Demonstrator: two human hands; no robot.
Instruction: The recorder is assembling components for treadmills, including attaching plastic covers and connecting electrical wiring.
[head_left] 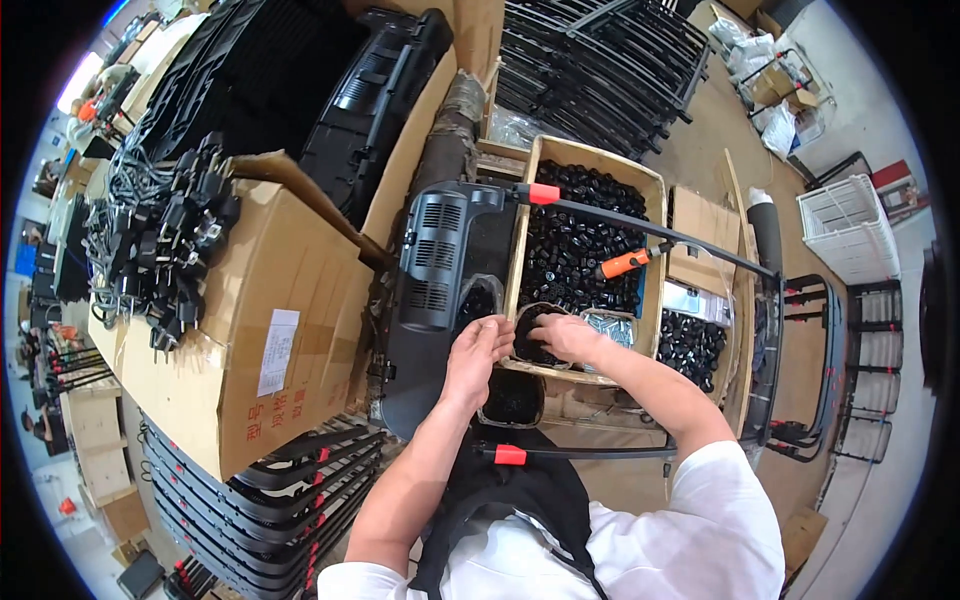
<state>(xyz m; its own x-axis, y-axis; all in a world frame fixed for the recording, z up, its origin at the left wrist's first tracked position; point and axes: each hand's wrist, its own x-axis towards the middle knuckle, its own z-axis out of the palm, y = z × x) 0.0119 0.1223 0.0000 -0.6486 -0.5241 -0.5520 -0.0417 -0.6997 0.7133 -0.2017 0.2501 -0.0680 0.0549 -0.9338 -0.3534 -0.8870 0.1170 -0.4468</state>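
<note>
My right hand reaches into a small round tub of dark parts; its fingertips are hidden inside. Just left of it, my left hand is raised with fingers drawn together; I cannot make out anything in them. Beyond the left hand lies a black vented plastic housing, with a small clear-rimmed container of dark pieces beside it. A black tubular frame with red ends runs over a wooden bin full of black knob-like parts. An orange power tool rests over these parts.
Silver screws lie right of my right hand, and more black knobs beyond. A large cardboard box bearing bundled power cords stands at left. Stacked black frames sit below it; others are piled behind.
</note>
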